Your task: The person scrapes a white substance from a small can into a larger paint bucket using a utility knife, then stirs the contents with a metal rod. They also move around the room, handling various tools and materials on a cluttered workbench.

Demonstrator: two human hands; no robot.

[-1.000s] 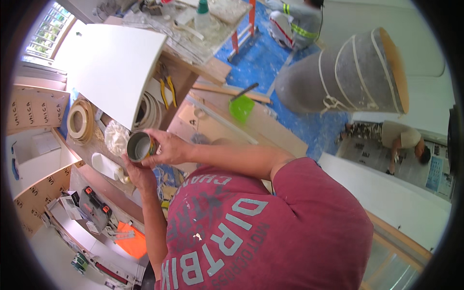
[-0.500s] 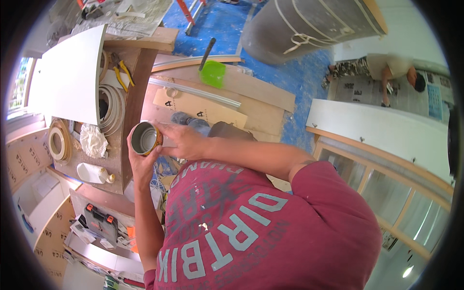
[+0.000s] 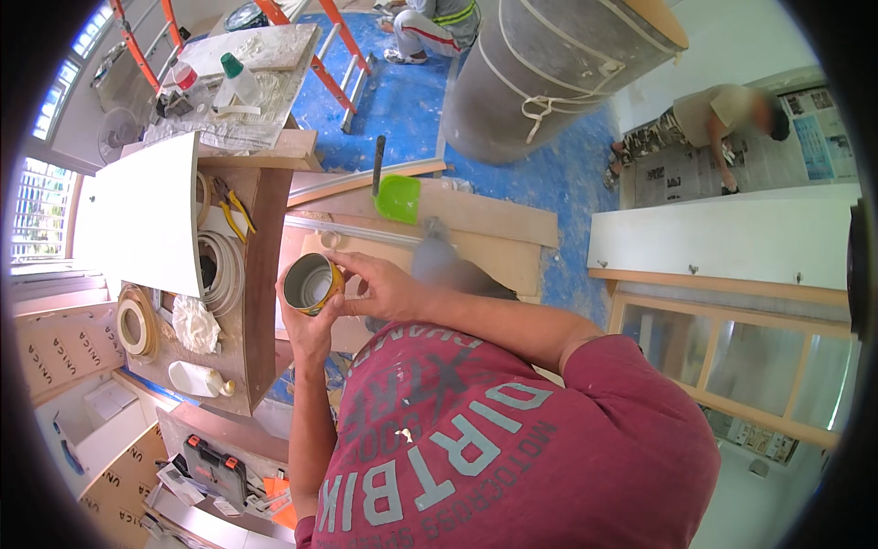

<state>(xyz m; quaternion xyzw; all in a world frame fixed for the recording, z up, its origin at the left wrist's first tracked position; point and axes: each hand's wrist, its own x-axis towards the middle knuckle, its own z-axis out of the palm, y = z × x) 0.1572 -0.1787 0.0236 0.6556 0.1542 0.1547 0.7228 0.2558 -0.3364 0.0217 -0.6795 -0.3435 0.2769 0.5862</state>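
Observation:
An open-topped tin can (image 3: 309,285) with a yellow outer side and bare metal inside is held between both my hands, its mouth tilted up towards me. My left hand (image 3: 308,331) wraps around its left side and underneath. Against the right side lie the thumb and fingers of my right hand (image 3: 386,287), closed on the can. Just left of my hands is a wooden workbench (image 3: 263,302). On it are yellow-handled pliers (image 3: 240,218), coiled edging strip (image 3: 137,322), a crumpled white cloth or paper (image 3: 195,324) and a white bottle (image 3: 195,378) on its side.
A white panel (image 3: 137,220) rests on the bench. Boards (image 3: 494,215) and a green dustpan (image 3: 398,199) lie ahead on the blue floor. An orange ladder (image 3: 340,87) and a tied grey bundle (image 3: 512,91) stand beyond. One person (image 3: 718,128) bends at right; another (image 3: 430,27) is far ahead.
The view has tilted up, bringing more ladder and a second person into sight. My hands and the can sit farther right in the picture. My leg has moved, and the can stays held.

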